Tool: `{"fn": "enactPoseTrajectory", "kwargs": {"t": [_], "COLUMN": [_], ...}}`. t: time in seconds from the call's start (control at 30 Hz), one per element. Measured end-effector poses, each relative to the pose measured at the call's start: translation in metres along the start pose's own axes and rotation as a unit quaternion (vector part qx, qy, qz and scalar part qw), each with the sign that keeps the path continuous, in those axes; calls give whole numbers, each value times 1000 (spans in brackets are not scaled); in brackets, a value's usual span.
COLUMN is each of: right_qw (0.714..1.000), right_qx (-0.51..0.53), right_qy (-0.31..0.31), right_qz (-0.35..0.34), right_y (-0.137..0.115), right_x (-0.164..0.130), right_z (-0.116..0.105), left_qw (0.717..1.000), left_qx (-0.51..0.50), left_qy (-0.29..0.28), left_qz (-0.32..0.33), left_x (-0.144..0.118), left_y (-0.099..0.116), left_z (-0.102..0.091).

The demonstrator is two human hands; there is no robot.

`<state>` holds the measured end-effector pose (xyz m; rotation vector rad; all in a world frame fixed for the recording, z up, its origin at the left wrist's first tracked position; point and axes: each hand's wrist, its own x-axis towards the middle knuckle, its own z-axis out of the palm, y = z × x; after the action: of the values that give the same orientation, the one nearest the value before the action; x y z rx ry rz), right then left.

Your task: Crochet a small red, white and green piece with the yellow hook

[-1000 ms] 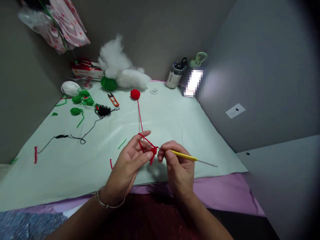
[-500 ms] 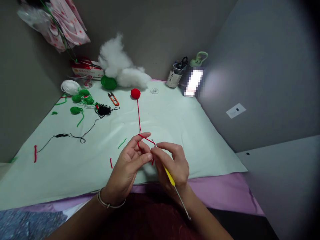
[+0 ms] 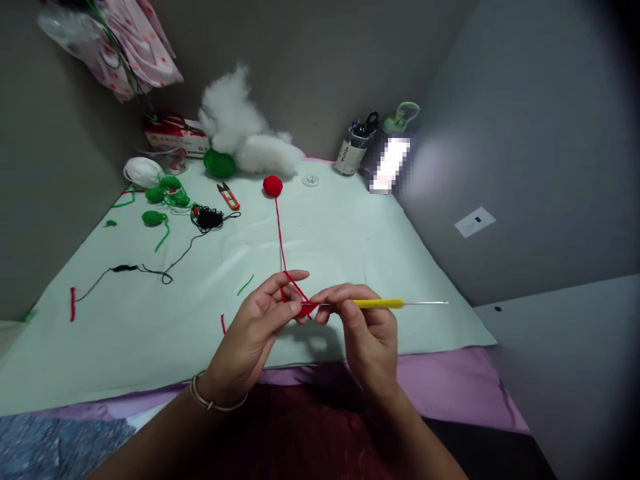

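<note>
My left hand is closed on a small piece of red crochet, pinched between thumb and fingers. Red yarn runs over its raised index finger and back to a red yarn ball farther up the table. My right hand grips a crochet hook by its yellow handle. The hook lies almost level, one metal end pointing right. Its other end reaches the red piece between my hands, where fingers and yarn partly hide the tip.
Thread snips, tangled black yarn and green crocheted pieces lie left of the red ball. White stuffing is heaped at the back wall. A pen holder stands beside a glowing, blurred-out screen.
My right hand has turned the crochet hook from slanting down toward me to nearly level, pointing right. More of the red piece now shows between my hands.
</note>
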<state>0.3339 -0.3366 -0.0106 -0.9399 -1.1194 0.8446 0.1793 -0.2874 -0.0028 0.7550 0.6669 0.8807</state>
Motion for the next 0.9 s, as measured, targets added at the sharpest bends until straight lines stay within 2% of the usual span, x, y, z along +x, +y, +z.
{"fn": "enactPoseTrajectory", "kwargs": {"t": [0.07,0.13,0.23,0.3,0.37,0.4,0.47,0.57,0.63,0.73,0.9], "right_qw": [996,978,904,852,833,840,877,953,986,999,998], "right_qx": [-73,-174,-344,-423,-447,-436,-380,-239,-124,-2,-41], "right_qy": [-17,-45,-79,-78,-61,-50,-30,-4,5,8,15], "right_qz": [-40,-108,-240,-299,-320,-319,-292,-189,-108,-42,-50], "right_y": [-6,-11,-10,-5,2,5,7,3,0,0,1], "right_x": [-1,-3,-7,-10,-12,-13,-14,-12,-8,-2,0], "right_z": [-1,-1,-1,-1,-1,-1,-2,-4,-5,-2,3], "left_qw": [998,994,989,994,999,999,993,991,993,996,999], "left_qx": [37,73,89,56,-13,-48,-102,-117,-107,-82,-31], "left_qy": [14,33,58,50,24,11,-5,4,9,2,10], "left_qz": [40,77,102,81,22,-13,-60,-59,-47,-29,2], "left_x": [0,-1,-3,-4,-5,-4,-3,-1,-1,-2,-2], "left_y": [-1,-2,-5,-6,-7,-7,-5,-1,0,-1,-4], "left_z": [-1,-1,3,6,8,8,8,6,5,8,9]}}
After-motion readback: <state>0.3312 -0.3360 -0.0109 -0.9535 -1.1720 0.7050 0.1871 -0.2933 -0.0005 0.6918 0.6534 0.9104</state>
